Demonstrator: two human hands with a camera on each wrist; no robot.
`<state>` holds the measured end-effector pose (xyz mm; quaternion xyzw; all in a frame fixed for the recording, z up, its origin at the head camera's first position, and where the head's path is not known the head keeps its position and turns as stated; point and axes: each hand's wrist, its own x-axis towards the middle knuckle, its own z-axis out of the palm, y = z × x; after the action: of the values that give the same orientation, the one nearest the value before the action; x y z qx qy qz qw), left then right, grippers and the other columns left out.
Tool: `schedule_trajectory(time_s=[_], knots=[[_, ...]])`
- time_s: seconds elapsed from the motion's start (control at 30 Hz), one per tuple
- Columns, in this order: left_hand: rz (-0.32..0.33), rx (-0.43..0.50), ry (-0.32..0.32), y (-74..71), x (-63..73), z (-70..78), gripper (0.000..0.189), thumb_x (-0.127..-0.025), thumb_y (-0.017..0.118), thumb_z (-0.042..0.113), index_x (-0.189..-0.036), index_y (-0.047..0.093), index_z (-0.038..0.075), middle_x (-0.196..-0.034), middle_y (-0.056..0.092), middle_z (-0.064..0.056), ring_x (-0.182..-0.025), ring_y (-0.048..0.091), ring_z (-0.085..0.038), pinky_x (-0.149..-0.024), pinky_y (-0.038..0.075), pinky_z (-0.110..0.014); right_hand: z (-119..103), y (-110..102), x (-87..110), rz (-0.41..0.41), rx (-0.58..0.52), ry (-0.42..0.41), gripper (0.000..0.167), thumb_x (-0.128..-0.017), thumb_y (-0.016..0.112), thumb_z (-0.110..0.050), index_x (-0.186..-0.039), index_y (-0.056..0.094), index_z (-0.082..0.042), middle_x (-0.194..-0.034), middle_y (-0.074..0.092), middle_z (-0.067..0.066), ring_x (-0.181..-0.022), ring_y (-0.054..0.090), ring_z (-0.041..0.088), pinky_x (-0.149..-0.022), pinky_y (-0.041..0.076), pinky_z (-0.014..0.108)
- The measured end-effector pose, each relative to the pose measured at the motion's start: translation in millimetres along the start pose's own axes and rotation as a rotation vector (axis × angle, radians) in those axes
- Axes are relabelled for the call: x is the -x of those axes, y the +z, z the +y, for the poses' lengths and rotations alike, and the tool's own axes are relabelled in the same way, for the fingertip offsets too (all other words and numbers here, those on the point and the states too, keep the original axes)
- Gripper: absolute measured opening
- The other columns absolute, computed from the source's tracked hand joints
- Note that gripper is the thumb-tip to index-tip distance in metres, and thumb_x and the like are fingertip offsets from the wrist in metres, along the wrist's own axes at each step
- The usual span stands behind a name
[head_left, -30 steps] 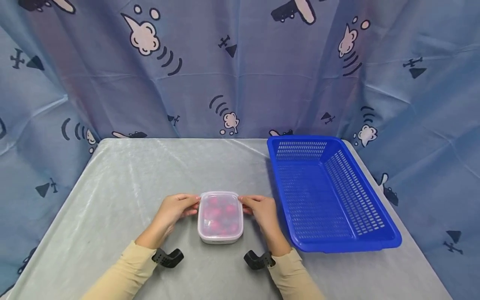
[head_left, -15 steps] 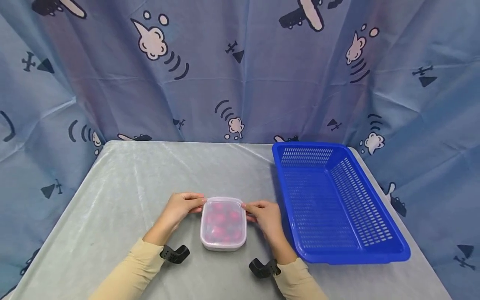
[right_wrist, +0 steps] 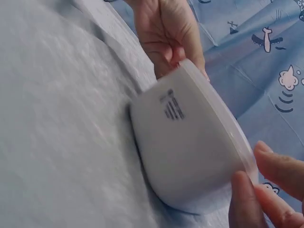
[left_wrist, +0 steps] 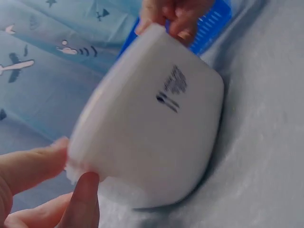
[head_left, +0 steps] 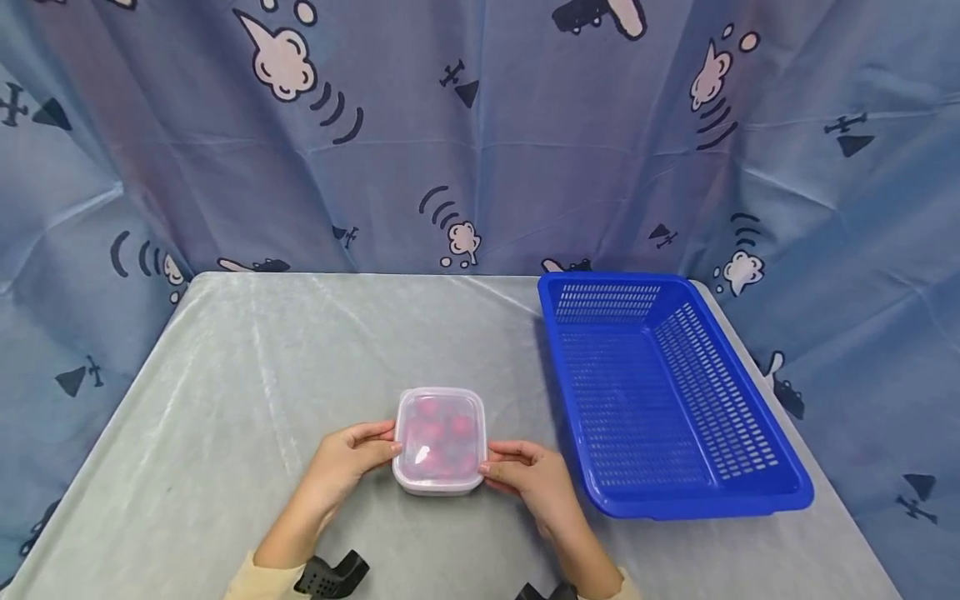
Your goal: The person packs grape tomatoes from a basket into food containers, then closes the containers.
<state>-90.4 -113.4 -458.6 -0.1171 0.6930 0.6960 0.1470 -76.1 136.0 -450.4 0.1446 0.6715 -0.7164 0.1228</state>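
Note:
A white square food container (left_wrist: 152,128) rests on the cloth-covered table, its side printed with small dark lettering and, in the left wrist view, a spoon-and-fork mark. Its translucent lid (head_left: 441,437) lies on top, and blurred pinkish-red round things show through it. At the left near corner, thumb and fingers of my left hand (head_left: 337,467) pinch the lid's edge. My right hand (head_left: 542,487) does the same at the right near corner, its thumb (right_wrist: 244,199) right at the rim in the right wrist view.
A blue plastic basket (head_left: 637,500) with slotted walls stands on the right side of the table (head_left: 315,333), close beyond my right hand. Behind and around the table hangs a blue patterned curtain (head_left: 525,200).
Both hands have slid along the container's sides from its far corners to its near corners. The container stays in about the same place; the head view has shifted slightly.

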Motion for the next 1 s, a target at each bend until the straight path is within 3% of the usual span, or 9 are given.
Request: schedule_trajectory(time_s=[0.13,0.33,0.53,0.67,0.8,1.0], knots=[[0.022,-0.024,0.007,3.2,8.1,1.1,0.044,-0.084,0.075,0.005,-0.124,0.063,-0.009,-0.101,0.074,-0.009,-0.087,0.067,-0.005,-0.078,0.055,-0.017,-0.1,0.1,6.7,0.006,0.01,0.008,0.041,-0.077,0.077,0.008,-0.115,0.064,0.016,-0.086,0.071,0.006,-0.076,0.071,0.013,-0.073,0.061,0.028],[0.041,-0.067,0.06,6.7,5.7,0.7,0.037,-0.085,0.074,0.006,-0.119,0.067,-0.009,-0.094,0.075,-0.009,-0.083,0.067,-0.006,-0.075,0.054,-0.017,-3.1,-0.9,1.6,0.015,0.051,-0.028,0.038,-0.077,0.077,0.008,-0.112,0.065,0.015,-0.083,0.069,0.006,-0.074,0.069,0.013,-0.07,0.061,0.026],[0.079,-0.025,0.028,5.7,5.6,-5.5,0.04,-0.084,0.077,0.006,-0.12,0.067,-0.008,-0.095,0.075,-0.009,-0.085,0.068,-0.007,-0.077,0.055,-0.017,-4.8,-3.5,-11.8,-0.037,0.07,-0.012,0.043,-0.081,0.075,0.006,-0.121,0.061,0.014,-0.085,0.069,0.006,-0.075,0.069,0.012,-0.072,0.061,0.026],[0.111,0.023,0.035,0.1,-15.2,-0.7,0.04,-0.088,0.075,0.01,-0.122,0.065,-0.008,-0.102,0.075,-0.007,-0.084,0.069,-0.003,-0.079,0.055,-0.018,-10.4,2.4,-41.9,0.01,0.075,-0.085,0.031,-0.087,0.072,-0.001,-0.113,0.067,0.014,-0.082,0.072,0.007,-0.07,0.068,0.01,-0.067,0.06,0.023],[0.105,0.022,0.016,-3.3,-38.2,3.0,0.041,-0.089,0.074,0.014,-0.123,0.065,-0.007,-0.103,0.074,-0.003,-0.081,0.069,0.0,-0.078,0.055,-0.016,-10.7,11.1,-69.1,0.039,0.046,-0.086,0.023,-0.089,0.07,-0.004,-0.102,0.069,0.015,-0.07,0.068,0.004,-0.06,0.063,0.007,-0.057,0.058,0.02],[0.09,-0.004,0.025,-2.4,-51.2,6.9,0.039,-0.089,0.073,0.012,-0.122,0.065,-0.009,-0.094,0.073,0.003,-0.082,0.065,0.0,-0.077,0.053,-0.016,-17.4,20.9,-80.0,0.066,0.031,-0.098,0.017,-0.085,0.074,-0.002,-0.09,0.069,0.014,-0.057,0.061,0.0,-0.049,0.055,0.006,-0.047,0.051,0.017]])
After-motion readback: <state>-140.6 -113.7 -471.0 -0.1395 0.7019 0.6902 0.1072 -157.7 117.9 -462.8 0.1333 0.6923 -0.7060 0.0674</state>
